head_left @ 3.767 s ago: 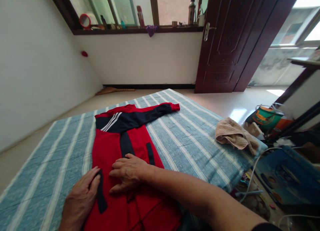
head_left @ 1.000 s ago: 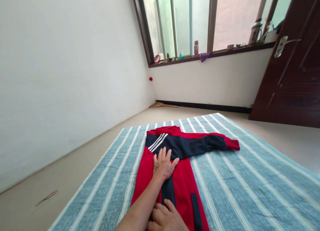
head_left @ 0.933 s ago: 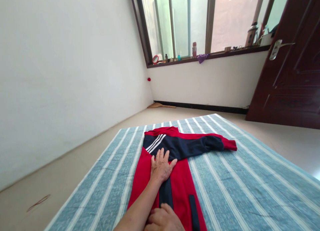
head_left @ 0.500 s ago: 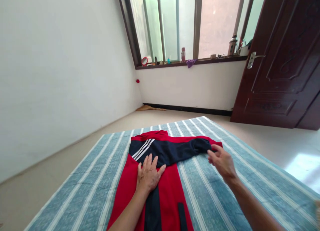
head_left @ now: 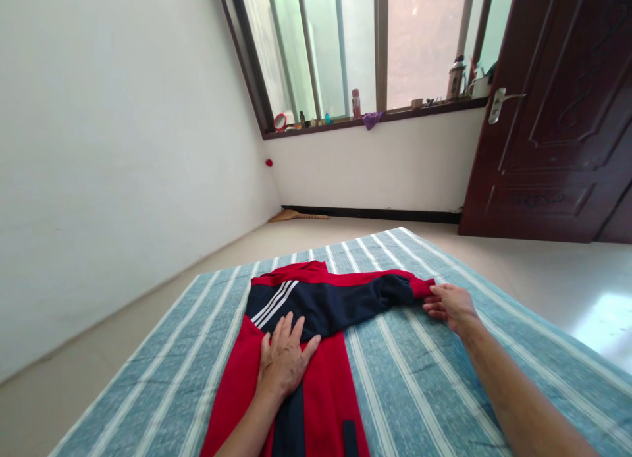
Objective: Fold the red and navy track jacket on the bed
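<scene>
A red and navy jacket (head_left: 326, 365) with three white stripes lies folded lengthwise on a striped blue-green cloth (head_left: 409, 371). Its sleeve (head_left: 355, 299) stretches out to the right and ends in a red cuff (head_left: 422, 286). My left hand (head_left: 285, 358) rests flat on the jacket below the white stripes, fingers spread. With thumb and fingers, my right hand (head_left: 450, 307) pinches the tip of the red cuff. The jacket's lower end runs out of view at the bottom.
A dark red door (head_left: 553, 114) stands at the right. Behind, a window sill (head_left: 405, 113) carries bottles, a mirror and a purple cloth (head_left: 372, 119). On the floor by the far wall lies a broom (head_left: 291, 215). A white wall rises at the left.
My right hand has moved from the sleeve's lower edge near the cuff to the cuff's tip and closed on it. My left hand stays flat on the jacket.
</scene>
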`<action>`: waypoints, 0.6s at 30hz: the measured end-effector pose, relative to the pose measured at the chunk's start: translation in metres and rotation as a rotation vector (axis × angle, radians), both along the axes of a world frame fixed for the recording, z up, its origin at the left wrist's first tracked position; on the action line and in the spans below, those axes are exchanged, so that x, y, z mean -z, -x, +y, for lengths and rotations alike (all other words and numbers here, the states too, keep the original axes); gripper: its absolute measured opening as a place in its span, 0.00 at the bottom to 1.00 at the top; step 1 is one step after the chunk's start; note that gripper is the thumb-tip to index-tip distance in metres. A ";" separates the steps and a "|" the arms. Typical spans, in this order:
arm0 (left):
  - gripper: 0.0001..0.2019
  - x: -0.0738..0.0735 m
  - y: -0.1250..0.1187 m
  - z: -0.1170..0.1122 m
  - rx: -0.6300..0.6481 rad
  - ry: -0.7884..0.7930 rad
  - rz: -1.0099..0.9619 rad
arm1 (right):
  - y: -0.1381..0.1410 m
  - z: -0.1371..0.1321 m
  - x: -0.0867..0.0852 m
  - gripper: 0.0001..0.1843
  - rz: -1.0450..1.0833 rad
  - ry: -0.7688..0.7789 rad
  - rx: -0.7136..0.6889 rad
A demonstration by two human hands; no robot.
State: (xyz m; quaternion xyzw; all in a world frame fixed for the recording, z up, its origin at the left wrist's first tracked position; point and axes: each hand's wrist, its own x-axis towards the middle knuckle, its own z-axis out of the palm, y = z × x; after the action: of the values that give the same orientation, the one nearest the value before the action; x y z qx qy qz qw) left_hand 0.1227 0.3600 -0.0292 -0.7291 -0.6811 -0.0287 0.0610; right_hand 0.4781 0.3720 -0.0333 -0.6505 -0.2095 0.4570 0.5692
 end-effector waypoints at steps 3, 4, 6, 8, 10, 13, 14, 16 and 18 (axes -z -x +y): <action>0.27 0.000 0.001 0.001 0.006 -0.007 -0.002 | -0.015 0.009 -0.007 0.04 -0.046 -0.153 0.068; 0.27 0.000 0.001 0.001 0.007 -0.007 0.000 | -0.021 0.011 -0.008 0.04 -0.067 -0.194 0.090; 0.27 0.000 0.001 0.001 0.006 0.000 0.010 | -0.030 0.015 -0.003 0.04 -0.110 -0.235 0.131; 0.28 0.000 0.001 0.001 0.006 0.005 0.019 | -0.037 0.017 0.009 0.03 -0.146 -0.224 0.169; 0.27 0.000 0.001 0.001 0.004 0.009 0.021 | -0.040 0.019 0.024 0.04 -0.171 -0.199 0.213; 0.27 0.002 0.002 0.000 0.001 0.015 0.018 | -0.041 0.018 0.038 0.07 -0.187 -0.214 0.265; 0.27 0.003 0.003 0.000 0.000 0.014 0.015 | -0.041 0.018 0.039 0.08 -0.186 -0.229 0.278; 0.27 0.004 0.003 -0.003 0.004 0.011 0.003 | -0.040 0.016 0.036 0.09 -0.177 -0.264 0.299; 0.28 0.005 0.003 -0.005 0.009 0.018 -0.011 | -0.039 0.014 0.031 0.09 -0.164 -0.298 0.317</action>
State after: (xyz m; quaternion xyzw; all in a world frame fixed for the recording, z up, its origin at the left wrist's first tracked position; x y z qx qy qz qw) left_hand 0.1192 0.3546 -0.0338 -0.7323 -0.6786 -0.0267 0.0505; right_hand 0.5174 0.3862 -0.0648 -0.6192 -0.2155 0.2716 0.7046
